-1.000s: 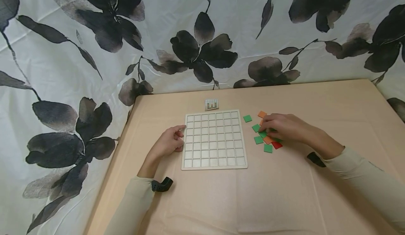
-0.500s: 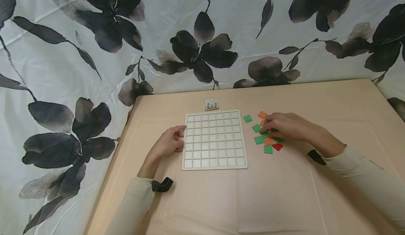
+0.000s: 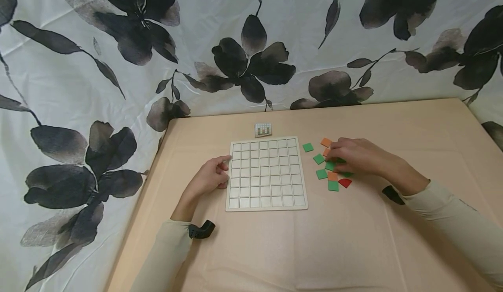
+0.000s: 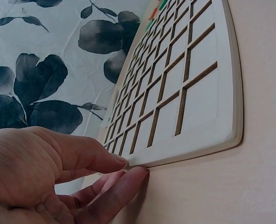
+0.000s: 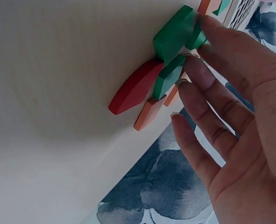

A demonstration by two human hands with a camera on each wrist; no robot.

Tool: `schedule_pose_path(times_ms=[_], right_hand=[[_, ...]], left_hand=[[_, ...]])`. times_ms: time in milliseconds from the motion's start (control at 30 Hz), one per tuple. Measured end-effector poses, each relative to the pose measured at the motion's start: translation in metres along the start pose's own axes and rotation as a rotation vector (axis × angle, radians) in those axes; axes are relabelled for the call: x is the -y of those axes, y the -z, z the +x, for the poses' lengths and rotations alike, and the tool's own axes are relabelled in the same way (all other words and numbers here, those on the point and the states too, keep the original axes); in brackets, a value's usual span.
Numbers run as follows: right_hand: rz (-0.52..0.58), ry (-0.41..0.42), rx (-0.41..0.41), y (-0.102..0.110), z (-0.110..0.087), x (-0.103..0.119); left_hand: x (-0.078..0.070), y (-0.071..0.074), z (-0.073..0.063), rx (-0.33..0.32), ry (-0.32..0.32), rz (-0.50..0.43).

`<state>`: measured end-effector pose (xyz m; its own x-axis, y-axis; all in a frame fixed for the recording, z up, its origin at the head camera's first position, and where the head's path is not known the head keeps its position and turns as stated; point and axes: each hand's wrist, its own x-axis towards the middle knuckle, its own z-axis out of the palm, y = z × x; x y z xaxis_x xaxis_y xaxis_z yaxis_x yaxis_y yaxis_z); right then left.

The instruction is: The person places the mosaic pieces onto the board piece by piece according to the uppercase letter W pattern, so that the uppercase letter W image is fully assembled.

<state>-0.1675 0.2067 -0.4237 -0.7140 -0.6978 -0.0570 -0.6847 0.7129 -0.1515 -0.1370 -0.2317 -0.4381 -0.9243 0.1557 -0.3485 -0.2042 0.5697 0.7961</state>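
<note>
My left hand (image 3: 209,176) rests at the left side of a pale board (image 3: 267,209) with a square grid. In the left wrist view, its thumb and a fingertip touch the board's outer edge. My right hand (image 3: 359,154) is over a loose group of small flat tiles to the right of the board. Its fingers are spread and slightly bent, touching green tiles (image 5: 170,77) in the right wrist view. Beside them are orange tiles (image 5: 149,113) and one red rounded piece (image 5: 135,86). Some tiles are partly hidden under the hand.
A small patterned card (image 3: 263,129) sits behind the board, near the table's (image 3: 393,248) back edge. A separate green tile (image 3: 308,147) lies close to the board's upper right. A floral cloth (image 3: 220,21) hangs behind the table and at its left.
My right hand has shifted slightly up and right among the tiles. An orange tile and a green one near its fingers have turned a little. My left hand and the board have not moved.
</note>
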Motion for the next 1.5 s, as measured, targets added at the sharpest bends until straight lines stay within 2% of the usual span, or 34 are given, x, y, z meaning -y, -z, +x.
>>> schedule_pose_path(times_ms=[733, 1033, 1233, 1500], right_hand=[[0.038, -0.051, -0.012, -0.002, 0.0019, -0.0028], [0.038, -0.06, -0.049, 0.0009, 0.0023, -0.0057], [0.051, -0.049, -0.042, 0.0051, 0.0032, -0.0062], [0.007, -0.005, -0.043, 0.0037, 0.0056, -0.0057]], left_hand=[[0.0002, -0.0013, 0.001, 0.007, 0.013, -0.007], [-0.0028, 0.0, -0.0007, 0.014, 0.004, -0.014], [-0.0059, 0.0013, -0.0004, 0.029, -0.003, -0.036], [-0.0058, 0.002, -0.0002, 0.035, 0.0, -0.044]])
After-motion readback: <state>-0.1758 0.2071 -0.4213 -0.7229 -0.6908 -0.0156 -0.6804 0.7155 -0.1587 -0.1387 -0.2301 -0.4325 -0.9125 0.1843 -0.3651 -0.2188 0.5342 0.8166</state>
